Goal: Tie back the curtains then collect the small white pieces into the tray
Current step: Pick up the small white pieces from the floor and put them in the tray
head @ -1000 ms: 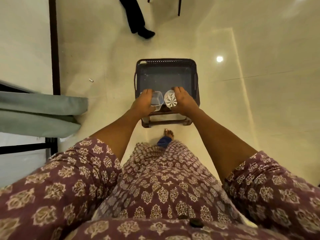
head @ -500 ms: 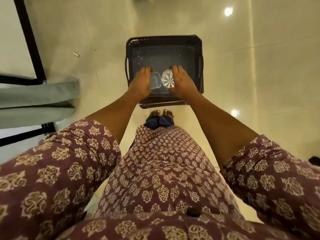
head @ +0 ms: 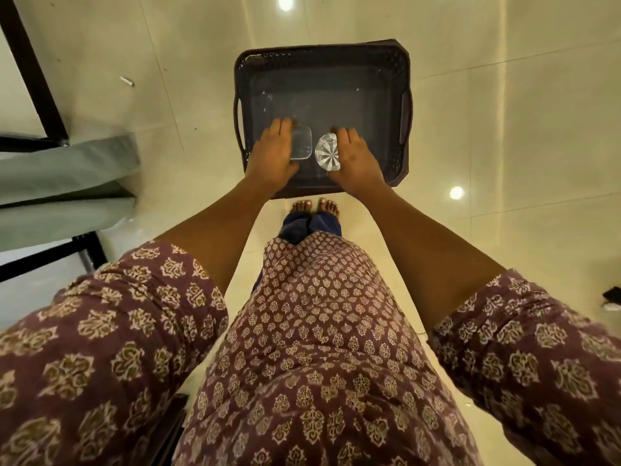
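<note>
Since half a second ago the view has tipped further down, so the dark tray (head: 322,58) now sits lower in the frame with both hands deeper over its floor, and both bare feet show below its near edge. It is a deep, squarish plastic tray with a perforated, lattice-like rim and slot handles on its left and right walls; its smooth floor looks bare apart from what the hands carry. In it, the left hand (head: 273,153) holds a small clear square container (head: 301,147) with rounded corners, fingers stretched along its left side and thumb tucked beneath. Just beside it, the right hand (head: 356,159) holds a clear round faceted piece (head: 328,156) with ribs radiating from its centre, fingers lying over its right edge. Whether either piece touches the tray floor cannot be told. Both forearms reach straight forward from short patterned maroon sleeves. One small white piece (head: 127,81) lies on the glossy cream floor tiles, well left of the tray. Grey-green curtains (head: 64,183) hang at the left edge.
</note>
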